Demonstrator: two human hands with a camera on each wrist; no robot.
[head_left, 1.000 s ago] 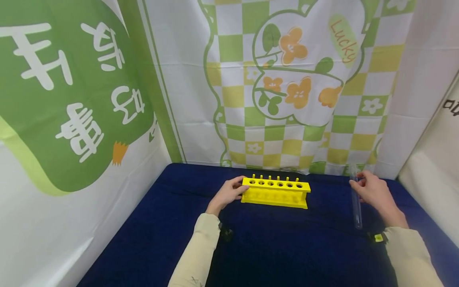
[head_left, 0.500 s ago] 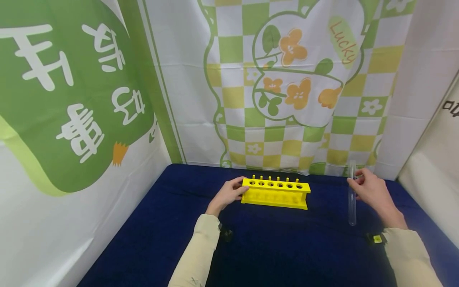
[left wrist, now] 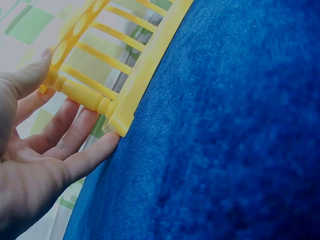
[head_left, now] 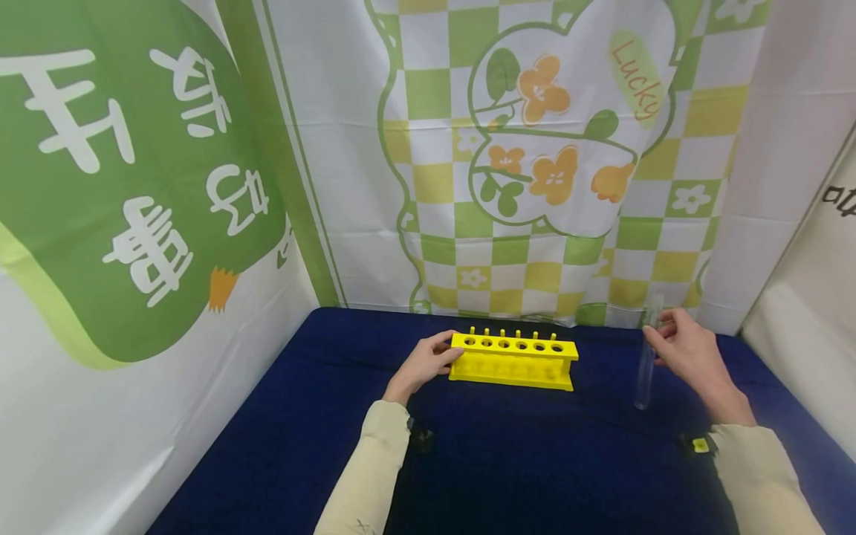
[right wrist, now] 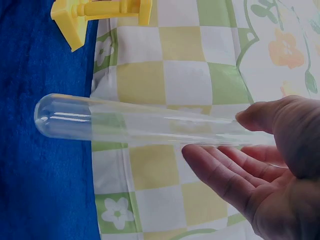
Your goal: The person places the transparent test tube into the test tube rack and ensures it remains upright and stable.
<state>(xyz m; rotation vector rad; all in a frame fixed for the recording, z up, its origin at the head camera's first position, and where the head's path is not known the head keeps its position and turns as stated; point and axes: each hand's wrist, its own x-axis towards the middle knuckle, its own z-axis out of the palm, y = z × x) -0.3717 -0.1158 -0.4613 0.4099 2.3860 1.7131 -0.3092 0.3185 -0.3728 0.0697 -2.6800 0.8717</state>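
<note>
Grips yellow rack (head_left: 513, 365) w/ L hand (head_left: 423, 362), pinches clear test tube (head_left: 645, 377) already up in R hand (head_left: 694, 354), w/ all 6 rack holes (head_left: 521, 345) unfilled.

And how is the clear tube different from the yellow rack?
The tube is clear; the rack is solid yellow. The tube is a slim cylinder; the rack is a frame with holes. The right hand holds the tube; the rack stands on the blue table, gripped by the left hand. Both are being held.
</note>
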